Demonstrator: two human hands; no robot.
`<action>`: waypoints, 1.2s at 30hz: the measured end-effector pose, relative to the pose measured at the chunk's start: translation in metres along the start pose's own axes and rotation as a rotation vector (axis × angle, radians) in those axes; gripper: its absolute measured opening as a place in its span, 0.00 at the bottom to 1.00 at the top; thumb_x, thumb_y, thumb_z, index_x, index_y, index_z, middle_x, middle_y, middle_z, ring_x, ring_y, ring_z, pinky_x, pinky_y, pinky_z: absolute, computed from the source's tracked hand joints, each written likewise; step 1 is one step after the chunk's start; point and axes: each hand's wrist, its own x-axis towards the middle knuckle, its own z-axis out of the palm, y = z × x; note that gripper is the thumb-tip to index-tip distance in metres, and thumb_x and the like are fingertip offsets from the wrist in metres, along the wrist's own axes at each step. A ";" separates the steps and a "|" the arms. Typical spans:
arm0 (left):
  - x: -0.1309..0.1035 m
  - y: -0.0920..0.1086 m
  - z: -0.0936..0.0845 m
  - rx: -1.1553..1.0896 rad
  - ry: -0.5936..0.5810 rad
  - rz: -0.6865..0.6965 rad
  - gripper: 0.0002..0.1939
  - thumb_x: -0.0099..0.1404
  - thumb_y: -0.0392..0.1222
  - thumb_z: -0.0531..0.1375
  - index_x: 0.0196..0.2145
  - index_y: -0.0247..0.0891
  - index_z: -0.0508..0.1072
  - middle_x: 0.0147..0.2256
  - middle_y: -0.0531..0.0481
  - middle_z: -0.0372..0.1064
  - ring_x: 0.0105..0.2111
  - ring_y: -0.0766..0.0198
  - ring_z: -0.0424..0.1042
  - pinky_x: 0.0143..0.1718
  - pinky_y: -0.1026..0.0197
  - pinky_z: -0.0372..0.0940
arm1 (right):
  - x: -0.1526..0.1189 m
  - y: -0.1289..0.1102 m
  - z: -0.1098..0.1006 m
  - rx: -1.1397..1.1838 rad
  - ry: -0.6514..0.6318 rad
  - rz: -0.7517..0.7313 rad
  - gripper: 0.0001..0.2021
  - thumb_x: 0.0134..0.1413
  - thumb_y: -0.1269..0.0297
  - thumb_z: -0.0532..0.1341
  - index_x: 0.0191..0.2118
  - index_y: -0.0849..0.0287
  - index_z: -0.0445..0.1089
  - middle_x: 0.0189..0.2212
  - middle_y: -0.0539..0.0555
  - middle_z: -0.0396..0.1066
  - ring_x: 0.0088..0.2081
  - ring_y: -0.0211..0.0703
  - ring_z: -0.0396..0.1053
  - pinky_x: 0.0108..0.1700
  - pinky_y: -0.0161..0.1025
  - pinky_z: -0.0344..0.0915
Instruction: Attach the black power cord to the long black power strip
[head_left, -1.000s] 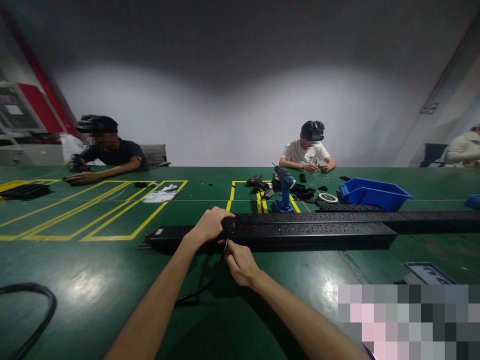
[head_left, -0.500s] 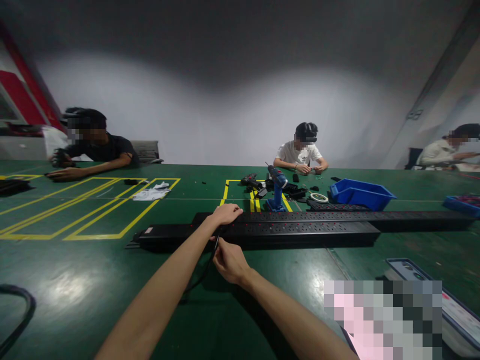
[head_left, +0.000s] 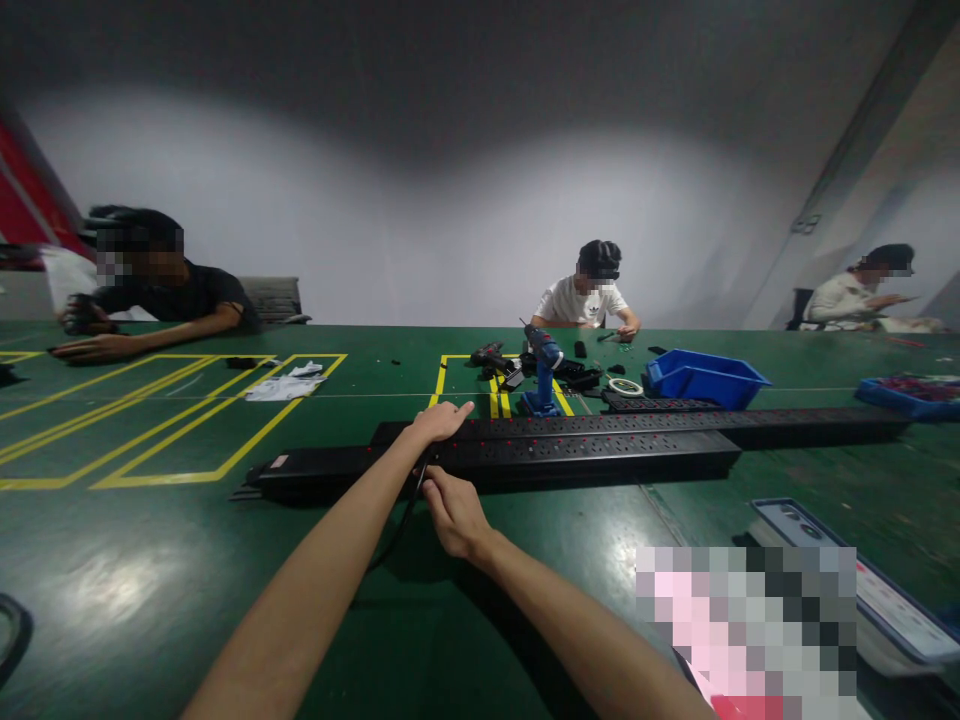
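- Near power strip (head_left: 525,462) lies lengthwise on the green surface (head_left: 150,580), touching a second strip (head_left: 675,423) behind it; black cable (head_left: 397,525) drops from its near edge.
- Our left hand (head_left: 439,420) rests flat and open on top of the strips.
- Our right hand (head_left: 452,512) is pinched on the cable at the near strip's edge; the exact grip is hidden.
- We judge it best to press down with the left hand and work the cable straight, without twisting.
- Blue drill (head_left: 541,372) and blue bin (head_left: 701,378) sit well behind.
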 end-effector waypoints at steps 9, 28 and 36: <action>0.002 -0.001 0.008 0.043 0.042 -0.165 0.45 0.62 0.71 0.34 0.49 0.36 0.74 0.52 0.31 0.69 0.53 0.37 0.66 0.52 0.38 0.57 | 0.000 -0.001 0.012 0.420 0.020 0.187 0.28 0.67 0.49 0.42 0.22 0.60 0.65 0.17 0.48 0.59 0.22 0.35 0.58 0.29 0.33 0.53; -0.011 -0.009 0.005 0.026 0.148 -0.167 0.29 0.62 0.65 0.47 0.42 0.44 0.78 0.46 0.37 0.74 0.49 0.41 0.70 0.51 0.38 0.58 | 0.002 -0.016 0.036 0.699 0.167 0.397 0.24 0.58 0.44 0.53 0.20 0.57 0.55 0.16 0.45 0.51 0.21 0.33 0.48 0.24 0.33 0.44; -0.015 -0.011 0.006 -0.003 0.181 -0.180 0.23 0.62 0.60 0.52 0.43 0.47 0.78 0.46 0.42 0.75 0.48 0.46 0.71 0.49 0.47 0.62 | 0.002 -0.014 0.038 0.623 0.190 0.392 0.24 0.58 0.45 0.52 0.20 0.58 0.55 0.17 0.45 0.52 0.22 0.34 0.49 0.25 0.33 0.45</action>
